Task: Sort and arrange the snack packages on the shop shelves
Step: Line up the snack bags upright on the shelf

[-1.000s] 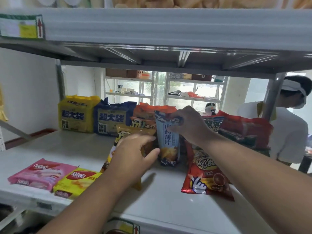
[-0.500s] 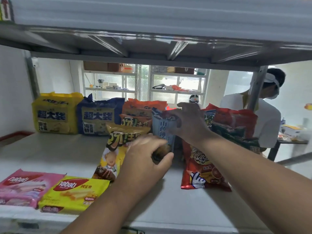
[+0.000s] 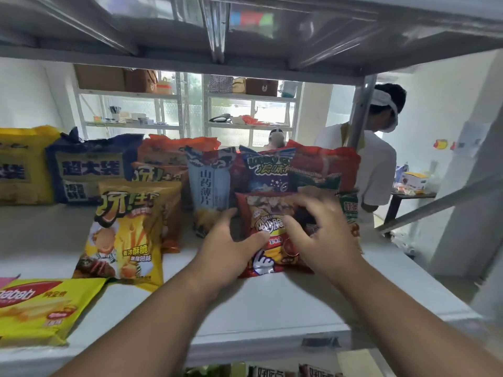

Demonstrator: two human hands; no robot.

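Both my hands are on a red corn-snack bag [image 3: 268,210] that leans at the middle of the white shelf [image 3: 245,303]. My left hand [image 3: 231,248] grips its left edge, thumb across the front. My right hand [image 3: 318,229] grips its right side with curled fingers. A pale blue yam-chip bag [image 3: 211,186] stands upright just left of it, free of my hands. Behind stands a dark blue bag [image 3: 268,170], with a red bag [image 3: 326,161] and a green bag [image 3: 315,180] to the right. A yellow fries bag [image 3: 128,229] leans further left.
Large yellow [image 3: 21,167], navy [image 3: 87,170] and orange [image 3: 174,153] packs line the shelf's back. A yellow wafer pack [image 3: 40,303] lies at the front left. A metal shelf [image 3: 245,28] hangs close overhead. A person in white [image 3: 375,164] stands behind the upright post [image 3: 359,110].
My right hand let go of the pale blue bag's top and dropped to the red corn-snack bag. My left hand shifted right onto the same bag. The camera moved closer.
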